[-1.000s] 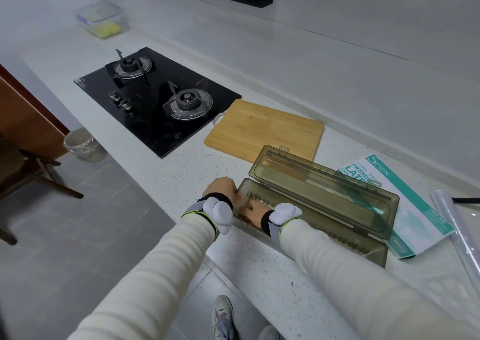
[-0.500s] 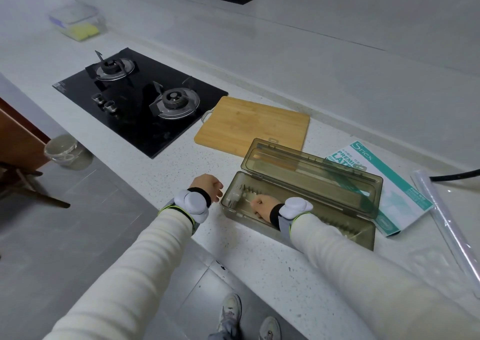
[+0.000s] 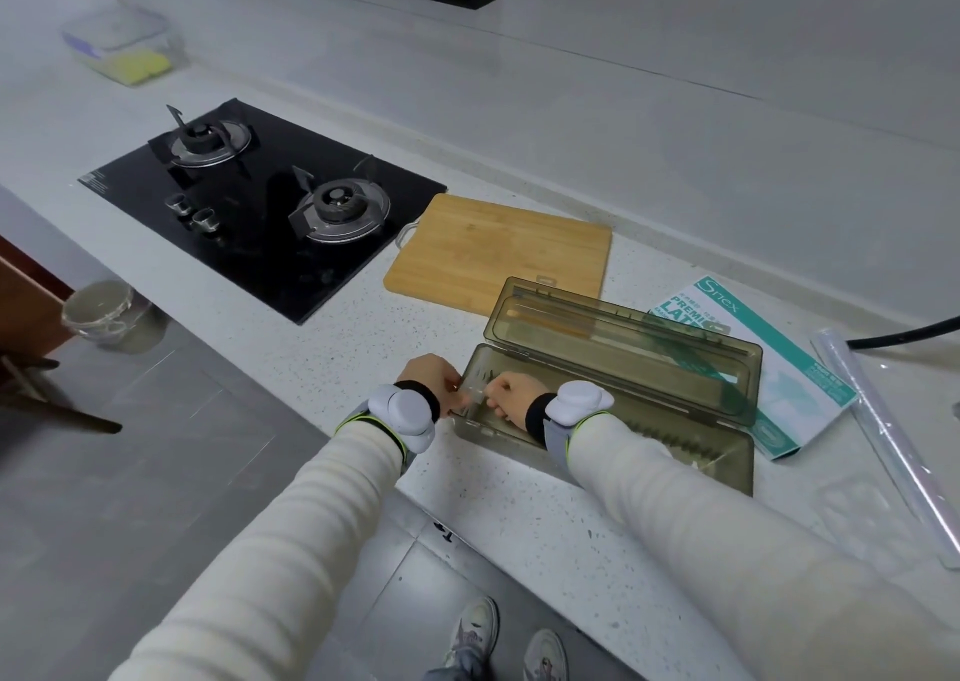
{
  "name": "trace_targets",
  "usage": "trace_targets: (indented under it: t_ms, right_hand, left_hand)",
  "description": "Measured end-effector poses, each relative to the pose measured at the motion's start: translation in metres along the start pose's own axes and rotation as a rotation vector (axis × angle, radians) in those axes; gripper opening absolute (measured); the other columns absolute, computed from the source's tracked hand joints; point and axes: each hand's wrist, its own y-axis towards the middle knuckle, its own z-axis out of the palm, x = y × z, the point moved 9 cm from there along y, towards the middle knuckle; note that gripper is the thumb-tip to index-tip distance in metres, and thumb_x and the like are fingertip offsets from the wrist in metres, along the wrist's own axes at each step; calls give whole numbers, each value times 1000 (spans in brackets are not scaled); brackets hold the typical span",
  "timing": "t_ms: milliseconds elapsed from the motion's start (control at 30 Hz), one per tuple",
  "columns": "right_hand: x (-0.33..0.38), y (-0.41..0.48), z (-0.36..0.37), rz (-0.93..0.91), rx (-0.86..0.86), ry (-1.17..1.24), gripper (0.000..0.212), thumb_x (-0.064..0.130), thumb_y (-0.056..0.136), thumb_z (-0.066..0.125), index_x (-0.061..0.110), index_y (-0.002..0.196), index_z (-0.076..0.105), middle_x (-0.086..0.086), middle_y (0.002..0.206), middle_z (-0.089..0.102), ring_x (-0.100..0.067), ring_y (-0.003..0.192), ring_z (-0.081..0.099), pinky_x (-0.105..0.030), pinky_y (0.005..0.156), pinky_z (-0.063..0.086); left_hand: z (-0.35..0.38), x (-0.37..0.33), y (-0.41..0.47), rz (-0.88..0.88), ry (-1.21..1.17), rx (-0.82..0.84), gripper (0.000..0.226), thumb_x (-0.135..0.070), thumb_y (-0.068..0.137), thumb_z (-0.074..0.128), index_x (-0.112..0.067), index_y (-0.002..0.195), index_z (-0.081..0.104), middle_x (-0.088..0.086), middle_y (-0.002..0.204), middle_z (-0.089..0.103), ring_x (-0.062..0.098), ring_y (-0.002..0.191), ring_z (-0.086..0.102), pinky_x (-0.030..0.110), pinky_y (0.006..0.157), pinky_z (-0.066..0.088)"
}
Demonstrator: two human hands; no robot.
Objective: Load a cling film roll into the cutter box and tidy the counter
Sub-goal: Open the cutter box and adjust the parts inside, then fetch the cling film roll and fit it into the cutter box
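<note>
The cutter box (image 3: 623,353) is translucent olive plastic and lies near the counter's front edge with its lid standing open toward the wall. My left hand (image 3: 428,376) grips the box's left end from outside, fingers curled. Inside that same end, my right hand (image 3: 511,394) pinches a small clear part (image 3: 470,395) that sits between the two hands. The cling film roll (image 3: 883,436), long and wrapped in clear plastic, lies on the counter to the right of the box, apart from both hands.
A green and white carton (image 3: 769,384) lies flat behind the box, a bamboo cutting board (image 3: 498,254) beyond it. A black gas hob (image 3: 260,202) is at the left. A clear blister tray (image 3: 862,519) and a black cable (image 3: 904,337) are at the right.
My left hand has come back from beside the box to its left end. My right hand stays inside that end, shifted slightly left toward the other hand.
</note>
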Motion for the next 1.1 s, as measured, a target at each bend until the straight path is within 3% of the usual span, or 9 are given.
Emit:
trace_targets:
  t_ms: [100,333,400,433,500,567,733,933,1100]
  right_hand:
    - [-1,1,-2,6,-21,8,33,13,98,37,-4,120,55,-22,124,58,-20,91,45,-24,66,36]
    - [-5,-8,-17,35,-51,51,34,13,96,40,-11,111,60,-32,118,59,-18,82,41,-26,74,32]
    - [-7,-12,-24,35,-53,87,31,13,96,42,-10,104,62,-34,101,58,-17,79,40,-26,74,33]
    - [-8,-14,-28,34,-57,108,31,14,96,44,-9,106,63,-26,88,57,-18,76,42,-25,73,36]
    - [-13,-20,-36,79,-53,207,32,14,97,45,-6,115,62,-7,78,58,-16,63,49,-19,61,43]
    - [-20,-29,-44,121,-25,313,34,13,99,42,-10,121,57,-11,82,61,-9,52,52,-12,50,42]
    - [-37,-53,-83,93,-86,383,40,22,100,40,-10,120,55,-29,123,60,-15,62,55,-20,64,48]
    - [-86,-100,-152,136,-330,443,35,16,99,42,-9,117,57,-27,115,63,-19,64,57,-22,64,48]
    - [-153,-147,-199,228,-585,484,31,14,94,47,-7,110,64,-24,101,66,-25,85,57,-36,87,51]
  left_hand:
    - [1,-3,2,3,74,21,14,-22,89,60,-12,80,56,8,84,56,22,73,52,33,79,54]
    - [-6,-3,15,-9,203,0,53,-44,95,45,-12,53,38,5,55,40,19,52,39,24,51,28]
    - [-11,-13,20,2,189,-22,50,-44,97,40,-8,67,55,12,68,56,28,68,55,28,58,39]
    - [-13,-18,24,11,172,-39,48,-43,98,39,-3,90,64,17,88,65,32,87,61,33,70,46]
    - [-22,-35,29,47,160,-106,48,-40,98,39,-2,122,56,16,120,62,33,111,57,37,89,47]
    - [-28,-62,33,131,189,-165,42,-35,98,41,-3,123,54,16,123,59,33,111,57,40,93,49]
    - [-23,-143,33,338,277,-210,33,-30,98,42,-7,116,59,16,121,57,34,110,55,39,94,47]
    - [23,-244,12,587,232,-108,30,-23,96,46,-8,117,61,15,122,58,32,109,58,39,97,47]
    - [75,-311,-13,731,283,-26,30,-20,95,45,-3,111,65,16,118,62,33,107,59,37,94,49]
